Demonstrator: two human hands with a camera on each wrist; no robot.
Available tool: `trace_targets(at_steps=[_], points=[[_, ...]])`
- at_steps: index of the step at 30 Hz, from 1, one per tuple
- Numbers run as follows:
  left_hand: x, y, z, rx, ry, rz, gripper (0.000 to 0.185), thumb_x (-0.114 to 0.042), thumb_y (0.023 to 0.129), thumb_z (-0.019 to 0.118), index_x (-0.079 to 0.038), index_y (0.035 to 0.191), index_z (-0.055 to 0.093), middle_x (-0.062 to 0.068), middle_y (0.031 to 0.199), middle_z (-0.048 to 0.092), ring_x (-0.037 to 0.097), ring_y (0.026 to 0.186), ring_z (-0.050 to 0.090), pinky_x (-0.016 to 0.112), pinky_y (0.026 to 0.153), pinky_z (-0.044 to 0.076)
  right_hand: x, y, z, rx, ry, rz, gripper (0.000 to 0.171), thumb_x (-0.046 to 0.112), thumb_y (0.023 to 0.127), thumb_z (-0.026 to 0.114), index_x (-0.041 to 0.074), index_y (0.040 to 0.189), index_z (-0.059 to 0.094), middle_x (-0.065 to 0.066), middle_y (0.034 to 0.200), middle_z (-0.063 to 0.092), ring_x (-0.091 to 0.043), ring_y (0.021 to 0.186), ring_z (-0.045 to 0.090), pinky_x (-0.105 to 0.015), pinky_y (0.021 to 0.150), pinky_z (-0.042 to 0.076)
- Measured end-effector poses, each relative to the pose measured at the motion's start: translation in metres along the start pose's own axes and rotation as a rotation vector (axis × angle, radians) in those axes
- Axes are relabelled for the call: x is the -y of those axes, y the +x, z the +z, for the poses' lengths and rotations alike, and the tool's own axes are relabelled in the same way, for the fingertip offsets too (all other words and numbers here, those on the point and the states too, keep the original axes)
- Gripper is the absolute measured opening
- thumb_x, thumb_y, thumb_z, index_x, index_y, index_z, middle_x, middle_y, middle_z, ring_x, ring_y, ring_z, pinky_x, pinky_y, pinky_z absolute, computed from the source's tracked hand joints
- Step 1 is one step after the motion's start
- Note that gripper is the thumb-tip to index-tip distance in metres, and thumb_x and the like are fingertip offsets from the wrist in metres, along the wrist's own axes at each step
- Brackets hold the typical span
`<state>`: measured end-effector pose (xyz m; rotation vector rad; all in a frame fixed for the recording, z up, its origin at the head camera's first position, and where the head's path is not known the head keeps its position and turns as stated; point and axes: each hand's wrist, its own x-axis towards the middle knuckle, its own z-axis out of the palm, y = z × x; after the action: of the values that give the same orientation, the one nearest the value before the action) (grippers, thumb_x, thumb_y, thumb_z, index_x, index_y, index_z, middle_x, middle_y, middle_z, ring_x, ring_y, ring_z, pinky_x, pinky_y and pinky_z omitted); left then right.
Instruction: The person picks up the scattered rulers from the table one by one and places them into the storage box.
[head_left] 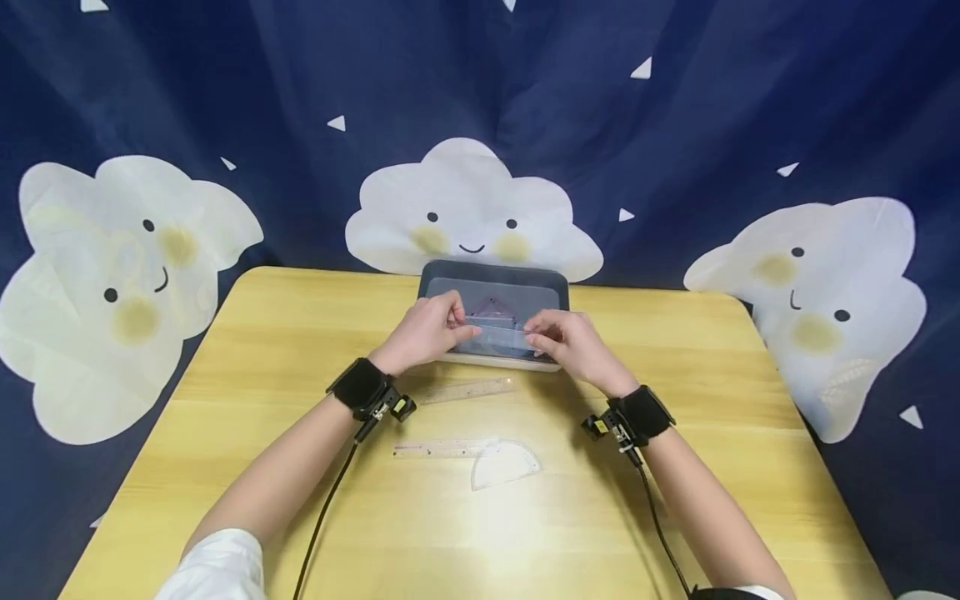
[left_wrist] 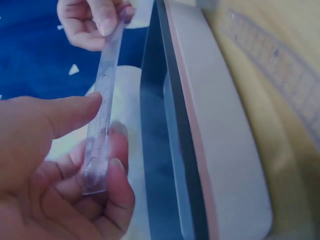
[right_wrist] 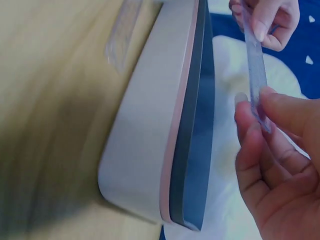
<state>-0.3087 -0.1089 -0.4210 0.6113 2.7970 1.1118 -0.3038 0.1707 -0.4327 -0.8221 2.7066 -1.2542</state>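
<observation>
A clear plastic ruler with printed graduations spans the gap between both hands, above a dark-lined box. My left hand pinches one end; in the left wrist view its thumb lies on the ruler's face with fingers behind. At the other end, my right hand grips the ruler between thumb and fingers, as the right wrist view also shows. Inside the box lies a transparent triangular piece with purplish edges, partly hidden behind the held ruler.
Another clear ruler lies on the wooden table just in front of the box. Closer to me, a further clear ruler is overlapped by a transparent protractor. A dark blue curtain with clouds hangs behind.
</observation>
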Motion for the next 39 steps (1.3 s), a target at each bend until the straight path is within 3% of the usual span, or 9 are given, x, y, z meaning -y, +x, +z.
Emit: trace_targets(at_steps=[4, 9, 13, 16, 21, 28, 32, 35, 39], points=[[0.009, 0.015, 0.002, 0.012, 0.006, -0.105, 0.036, -0.036, 0.094, 0.081, -0.01, 0.093, 0.056, 0.002, 0.076, 0.057, 0.019, 0.064, 0.053, 0.033, 0.068, 0.043, -0.015, 0.011, 0.003, -0.028, 0.004, 0.042, 0.007, 0.006, 0.098, 0.073, 0.003, 0.104, 0.072, -0.012, 0.091, 0.076, -0.033, 0.075, 0.071, -0.027, 0.061, 0.054], [0.023, 0.041, 0.005, 0.046, -0.16, -0.109, 0.026, -0.02, 0.098, 0.077, -0.005, 0.099, 0.056, 0.007, 0.081, 0.069, 0.03, 0.078, 0.071, 0.038, 0.073, 0.058, -0.034, 0.028, -0.004, -0.115, -0.06, 0.068, 0.005, 0.006, 0.096, 0.075, 0.004, 0.1, 0.073, -0.009, 0.09, 0.076, -0.023, 0.074, 0.068, -0.025, 0.066, 0.05], [0.033, 0.056, 0.008, 0.064, -0.233, -0.146, 0.022, -0.015, 0.098, 0.076, -0.004, 0.1, 0.056, 0.009, 0.085, 0.074, 0.031, 0.082, 0.074, 0.036, 0.071, 0.06, -0.045, 0.036, -0.007, -0.119, -0.071, 0.105, 0.01, 0.007, 0.093, 0.08, 0.003, 0.099, 0.074, -0.01, 0.093, 0.076, -0.019, 0.079, 0.07, -0.029, 0.074, 0.055], [0.035, 0.066, 0.012, 0.061, -0.224, -0.153, 0.023, -0.016, 0.098, 0.076, -0.005, 0.099, 0.056, 0.009, 0.087, 0.075, 0.027, 0.081, 0.073, 0.031, 0.068, 0.057, -0.051, 0.039, -0.007, -0.117, -0.12, 0.08, 0.019, 0.007, 0.088, 0.085, 0.0, 0.1, 0.072, -0.013, 0.094, 0.076, -0.024, 0.082, 0.072, -0.037, 0.079, 0.059], [0.037, 0.082, 0.017, 0.044, -0.209, -0.174, 0.027, -0.017, 0.097, 0.077, -0.005, 0.097, 0.053, 0.01, 0.086, 0.075, 0.026, 0.081, 0.074, 0.029, 0.067, 0.053, -0.057, 0.047, -0.009, -0.117, -0.32, 0.025, 0.028, 0.01, 0.082, 0.09, 0.001, 0.101, 0.071, -0.014, 0.094, 0.075, -0.03, 0.087, 0.072, -0.046, 0.083, 0.058], [0.035, 0.1, 0.024, 0.04, -0.108, -0.231, 0.029, -0.025, 0.098, 0.077, -0.007, 0.098, 0.054, 0.006, 0.088, 0.068, 0.022, 0.079, 0.066, 0.033, 0.073, 0.049, -0.063, 0.056, -0.014, -0.123, -0.554, 0.04, 0.012, 0.012, 0.086, 0.085, 0.008, 0.086, 0.073, -0.007, 0.083, 0.071, -0.03, 0.087, 0.065, -0.046, 0.078, 0.052], [0.031, 0.111, 0.029, 0.015, -0.062, -0.237, 0.028, -0.029, 0.099, 0.076, -0.008, 0.096, 0.058, 0.006, 0.09, 0.063, 0.022, 0.08, 0.057, 0.035, 0.076, 0.046, -0.065, 0.062, -0.017, -0.114, -0.588, -0.012, 0.009, 0.009, 0.089, 0.082, 0.007, 0.085, 0.074, -0.006, 0.083, 0.073, -0.032, 0.09, 0.064, -0.047, 0.081, 0.051], [0.028, 0.115, 0.032, -0.01, -0.023, -0.252, 0.03, -0.03, 0.098, 0.077, -0.007, 0.096, 0.058, 0.008, 0.091, 0.062, 0.025, 0.082, 0.058, 0.038, 0.079, 0.047, -0.067, 0.064, -0.016, -0.07, -0.585, -0.056, 0.008, 0.011, 0.091, 0.08, 0.004, 0.093, 0.076, -0.01, 0.089, 0.076, -0.035, 0.093, 0.065, -0.049, 0.086, 0.05], [0.027, 0.119, 0.037, -0.044, 0.029, -0.286, 0.038, -0.033, 0.097, 0.077, -0.003, 0.104, 0.056, 0.015, 0.1, 0.06, 0.031, 0.09, 0.056, 0.043, 0.085, 0.046, -0.071, 0.063, -0.013, -0.034, -0.619, -0.043, 0.017, 0.014, 0.094, 0.076, 0.004, 0.107, 0.078, -0.014, 0.103, 0.076, -0.039, 0.103, 0.064, -0.054, 0.087, 0.049]])
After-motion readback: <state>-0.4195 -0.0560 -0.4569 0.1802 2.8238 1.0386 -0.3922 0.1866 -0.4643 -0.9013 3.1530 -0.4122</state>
